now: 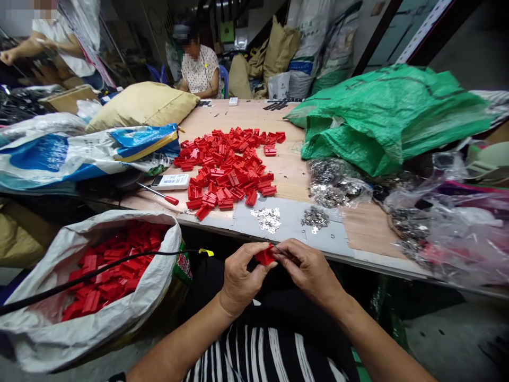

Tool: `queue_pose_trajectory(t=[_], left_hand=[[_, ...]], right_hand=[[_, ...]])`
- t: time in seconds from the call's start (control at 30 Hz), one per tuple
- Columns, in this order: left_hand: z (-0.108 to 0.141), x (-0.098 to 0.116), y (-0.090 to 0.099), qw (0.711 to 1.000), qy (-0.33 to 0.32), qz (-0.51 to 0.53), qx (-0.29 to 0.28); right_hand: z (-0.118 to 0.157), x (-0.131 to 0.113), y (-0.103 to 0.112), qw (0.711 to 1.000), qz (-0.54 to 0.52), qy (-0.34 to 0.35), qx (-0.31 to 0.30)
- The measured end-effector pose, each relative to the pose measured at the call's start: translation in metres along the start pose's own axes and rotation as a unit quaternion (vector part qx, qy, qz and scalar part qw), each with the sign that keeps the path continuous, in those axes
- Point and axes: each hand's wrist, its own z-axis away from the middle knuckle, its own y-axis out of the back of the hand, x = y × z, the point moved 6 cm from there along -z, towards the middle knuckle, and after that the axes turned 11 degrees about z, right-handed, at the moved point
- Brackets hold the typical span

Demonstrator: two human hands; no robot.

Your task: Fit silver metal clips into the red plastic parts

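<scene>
My left hand [238, 278] pinches a small red plastic piece [265, 256] over my lap, just below the table edge. My right hand [312, 270] meets it from the right and holds a thin dark tool [283, 251] whose tip touches the piece. A wide heap of the same red pieces [228, 170] lies on the wooden table [366, 228] ahead. Two small heaps of silvery metal bits [268, 217] rest on a grey sheet near the front edge. A white sack [51, 329] at my left is partly filled with red pieces [103, 276].
A red-handled screwdriver [159, 194] and a white calculator-like device [172, 182] lie left of the heap. Green sacking [382, 116], clear bags of metal parts [334, 183], and blue-white bags [79, 154] crowd the table. Two other people sit at the far end. A black cable [99, 273] crosses the sack.
</scene>
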Motion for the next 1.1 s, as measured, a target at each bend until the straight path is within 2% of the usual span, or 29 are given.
queue_pose_trajectory(t=[0.43,0.6,0.7,0.8,1.1], left_hand=[[0.003,-0.001,0.003,0.999,-0.02,-0.016,0.022],[0.004,-0.007,0.007,0.999,0.005,-0.009,0.039],[0.004,-0.008,0.009,0.999,0.008,-0.01,0.046],[0.004,-0.006,0.008,0.999,-0.006,-0.024,0.04],[0.006,-0.004,0.004,0.996,-0.068,-0.054,0.023]], right_hand=[[0.001,0.003,-0.005,0.999,-0.027,-0.034,0.002],[0.0,0.011,-0.01,0.993,-0.092,-0.074,-0.019],[-0.001,0.017,-0.008,0.987,-0.131,-0.093,-0.012],[0.0,0.024,-0.007,0.984,-0.133,-0.115,-0.002],[0.0,0.029,-0.02,0.976,-0.169,-0.128,-0.037]])
